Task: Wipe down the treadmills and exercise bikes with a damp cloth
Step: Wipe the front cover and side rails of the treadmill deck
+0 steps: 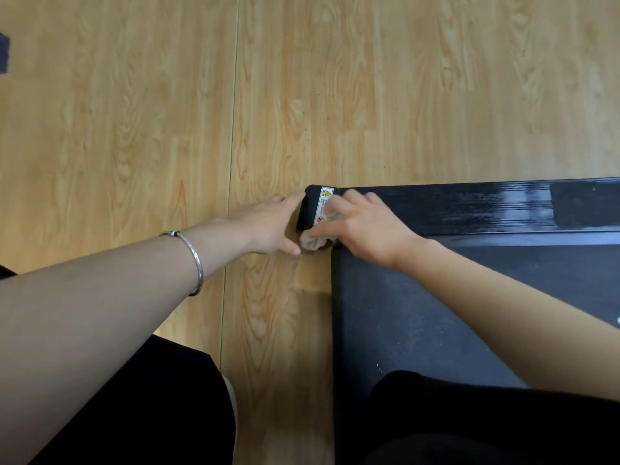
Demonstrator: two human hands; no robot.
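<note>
Mid-wipe on the treadmill (436, 313), at the end cap (309, 209) on its corner. Holding the cloth (313, 242) bunched under the thumb and bent fingers of the right hand (365, 229), pressed on the cap's near edge, just below the label (323, 203). Bracing with the left hand (268, 226), fingers straight and laid against the cap's left side, gripping nothing.

Likely early in the whole job, with only this corner under the cloth. Next, probably: sweep the cloth over the cap's top and label, then rightward from the cap along the rail (469, 209). Calls for steady downward pressure, a fresh fold of cloth, and care not to lift the label's edge.

Counted:
- one treadmill
- one cap
- one label
- one cloth
- two hands
- one bracelet (196, 266) left of the cap
- no bike in view
</note>
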